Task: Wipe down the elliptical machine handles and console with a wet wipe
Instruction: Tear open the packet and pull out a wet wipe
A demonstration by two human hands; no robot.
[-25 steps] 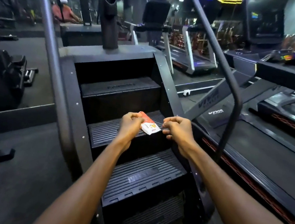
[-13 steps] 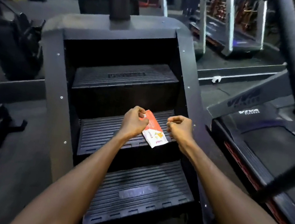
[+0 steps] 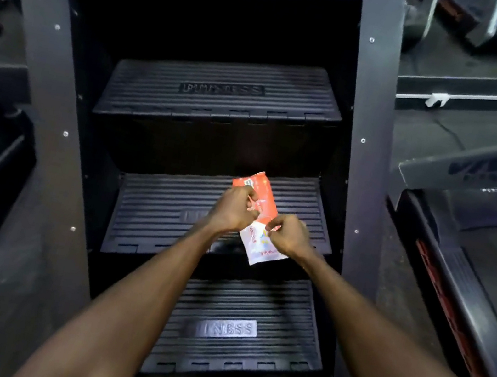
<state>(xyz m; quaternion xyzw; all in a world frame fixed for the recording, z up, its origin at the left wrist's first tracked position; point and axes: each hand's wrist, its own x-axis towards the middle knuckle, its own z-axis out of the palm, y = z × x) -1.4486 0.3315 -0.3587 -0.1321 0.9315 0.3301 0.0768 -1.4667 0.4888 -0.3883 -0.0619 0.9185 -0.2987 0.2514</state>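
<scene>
Gripping the wet-wipe packet (image 3: 254, 219) with both hands above the middle step (image 3: 170, 208) of the stair-climber: left hand (image 3: 231, 210) curled round the orange upper half, right hand (image 3: 289, 233) pinching at the middle where orange meets white. Turned since half a second ago, when it lay flatter between the hands; now standing nearly upright, orange end up, white end hanging toward the step's front edge, with the right fingers moved in onto it. Probably working at the seal or flap, so no wipe out yet and no wiping begun. Nearest, the bottom step (image 3: 250, 321) under the forearms, its front edge close to the body. Beyond the hands, the top step (image 3: 219, 100), then the dark recess behind it. Hemmed by the left side panel (image 3: 46, 86) and right side panel (image 3: 367, 109), with free room upward and toward the body. Off to the right, a treadmill deck (image 3: 471, 294). Handles and console out of view.
</scene>
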